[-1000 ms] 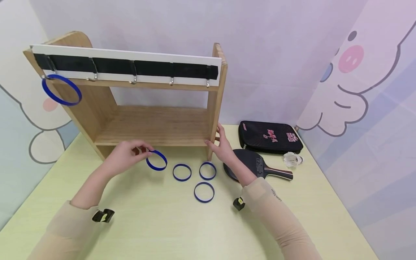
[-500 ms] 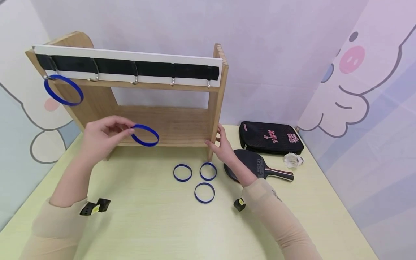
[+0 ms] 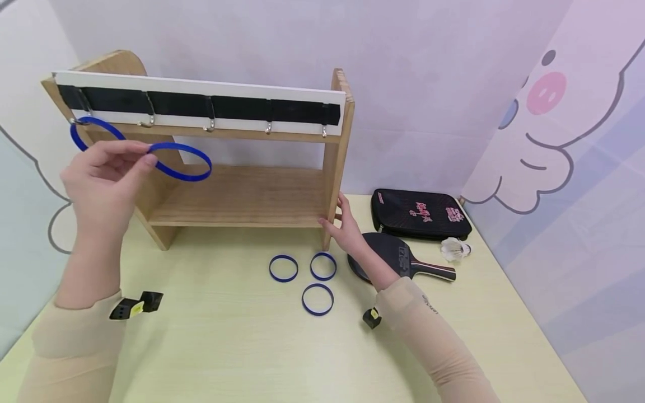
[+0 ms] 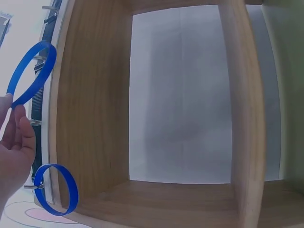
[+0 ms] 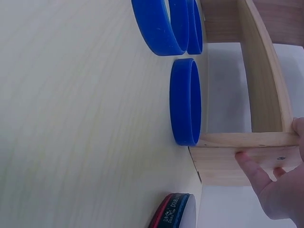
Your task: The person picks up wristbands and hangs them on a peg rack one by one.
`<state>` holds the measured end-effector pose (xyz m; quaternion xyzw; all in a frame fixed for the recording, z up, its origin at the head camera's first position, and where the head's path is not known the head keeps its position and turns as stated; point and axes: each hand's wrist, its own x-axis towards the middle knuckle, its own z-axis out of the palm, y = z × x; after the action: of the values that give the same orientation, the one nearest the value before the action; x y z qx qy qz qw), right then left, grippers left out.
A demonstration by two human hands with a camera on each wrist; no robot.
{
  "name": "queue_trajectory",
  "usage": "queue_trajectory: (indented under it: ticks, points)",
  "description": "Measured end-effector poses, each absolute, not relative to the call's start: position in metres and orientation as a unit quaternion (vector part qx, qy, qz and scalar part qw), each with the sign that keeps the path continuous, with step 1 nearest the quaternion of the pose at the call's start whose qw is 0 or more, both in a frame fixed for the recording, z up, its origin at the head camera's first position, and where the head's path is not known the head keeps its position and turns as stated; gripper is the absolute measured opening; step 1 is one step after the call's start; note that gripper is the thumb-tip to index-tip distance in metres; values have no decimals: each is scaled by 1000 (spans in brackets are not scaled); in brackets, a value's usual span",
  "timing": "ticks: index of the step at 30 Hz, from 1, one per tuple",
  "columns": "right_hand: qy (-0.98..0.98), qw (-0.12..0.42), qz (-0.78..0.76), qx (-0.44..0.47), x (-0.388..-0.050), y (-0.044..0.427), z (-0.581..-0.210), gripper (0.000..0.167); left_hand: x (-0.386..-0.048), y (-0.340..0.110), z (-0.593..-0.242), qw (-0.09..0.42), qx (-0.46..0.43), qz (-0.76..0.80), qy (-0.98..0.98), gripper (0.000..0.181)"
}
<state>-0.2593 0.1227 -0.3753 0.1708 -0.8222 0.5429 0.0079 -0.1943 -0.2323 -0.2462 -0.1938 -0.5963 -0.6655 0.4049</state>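
Note:
My left hand pinches a blue ring by its left edge, between thumb and fingers, just below the hook strip. Another blue ring hangs on the leftmost hook, partly behind the hand; the left wrist view shows this hung ring whole, apart from the held ring. At the wooden rack's right side panel, my right hand grips the lower part with thumb in front and fingers on the outer side.
Three blue rings lie on the table before the rack. To the right are a black paddle, a black zip case and a shuttlecock. Four hooks to the right of the leftmost bear no ring.
My left hand has carried its ring up and to the left, from near the table to just under the hooks. My right hand has stayed on the rack.

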Motion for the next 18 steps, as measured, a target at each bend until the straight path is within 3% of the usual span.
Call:
queue_trajectory:
  ticks: [8, 18]
  points:
    - [-824, 6, 540, 170, -261, 123, -377, 77, -203, -239, -239, 471, -140, -682, -541, 27]
    - [-821, 23, 544, 172, -284, 128, -408, 79, -211, -244, -236, 467, -81, -717, -511, 28]
